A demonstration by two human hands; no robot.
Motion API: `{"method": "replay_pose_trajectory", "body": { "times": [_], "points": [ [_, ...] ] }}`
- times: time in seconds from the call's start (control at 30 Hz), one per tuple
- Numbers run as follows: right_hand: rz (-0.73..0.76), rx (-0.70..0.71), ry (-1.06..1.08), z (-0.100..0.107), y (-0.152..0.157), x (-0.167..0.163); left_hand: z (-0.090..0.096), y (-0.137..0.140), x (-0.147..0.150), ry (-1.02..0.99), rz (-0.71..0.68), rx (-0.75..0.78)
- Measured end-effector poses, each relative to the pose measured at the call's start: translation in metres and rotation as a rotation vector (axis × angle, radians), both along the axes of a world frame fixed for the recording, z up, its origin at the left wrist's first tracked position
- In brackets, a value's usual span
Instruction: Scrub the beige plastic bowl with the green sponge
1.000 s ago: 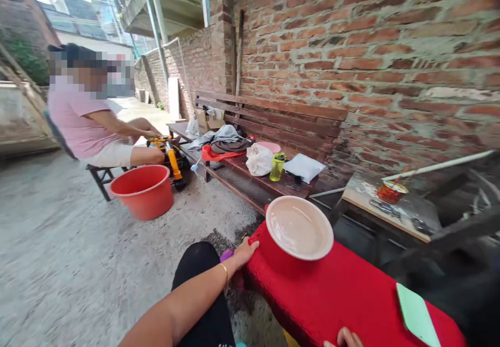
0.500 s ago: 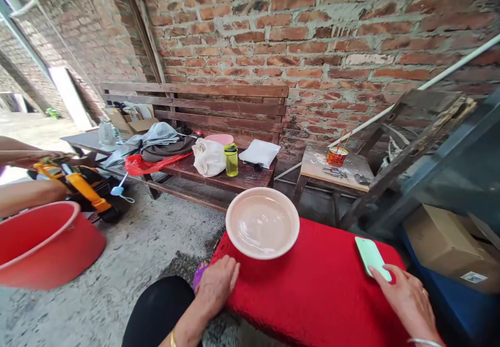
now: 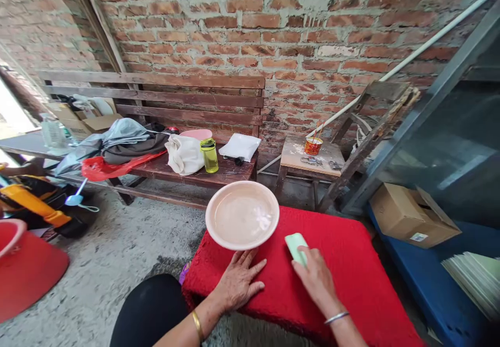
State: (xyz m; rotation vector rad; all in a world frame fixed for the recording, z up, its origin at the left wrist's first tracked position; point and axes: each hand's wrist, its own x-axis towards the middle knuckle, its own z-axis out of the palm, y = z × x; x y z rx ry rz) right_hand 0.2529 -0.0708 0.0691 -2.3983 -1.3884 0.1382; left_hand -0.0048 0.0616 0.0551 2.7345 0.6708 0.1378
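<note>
A pale pink basin (image 3: 240,219) of water stands at the far left corner of a table covered in red cloth (image 3: 332,243). Flat on the cloth just in front of it lies my left hand (image 3: 240,279), fingers spread, fingertips close to the rim. My right hand (image 3: 315,274) grips a flat mint-green rectangular object (image 3: 296,247) with rounded corners, right of the basin. Part of the object is hidden under my fingers, and I cannot tell its exact kind.
A wooden bench (image 3: 230,172) along the brick wall holds clothes, a white bag and a yellow-green bottle (image 3: 210,155). A small stool (image 3: 291,154) carries a patterned tub (image 3: 312,146). At right is a cardboard box (image 3: 406,217); at left, a red tub (image 3: 35,269).
My right hand has brought the mint-green object leftward across the cloth, nearer the basin. My left hand has moved onto the cloth and spread its fingers. The view has turned right.
</note>
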Motion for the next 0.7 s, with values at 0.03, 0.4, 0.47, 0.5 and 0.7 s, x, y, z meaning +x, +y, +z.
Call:
{"method": "replay_pose_trajectory", "body": {
  "times": [0.03, 0.4, 0.47, 0.5, 0.7],
  "points": [
    [0.042, 0.018, 0.007, -0.005, -0.003, -0.014, 0.001, 0.000, 0.000, 0.002, 0.001, 0.013],
    [-0.726, -0.198, -0.078, 0.025, -0.161, 0.116, -0.001, 0.000, 0.004, 0.020, 0.013, 0.047],
    [-0.628, -0.096, -0.067, 0.029, -0.159, 0.099, 0.005, -0.002, 0.005, 0.022, 0.027, 0.015],
    [-0.516, -0.028, -0.034, 0.027, -0.152, 0.086, 0.010, -0.003, 0.006, 0.016, 0.037, -0.003],
    [-0.125, 0.125, 0.091, -0.017, -0.105, 0.047, 0.037, -0.020, 0.003, -0.060, 0.031, -0.061]
  ]
}}
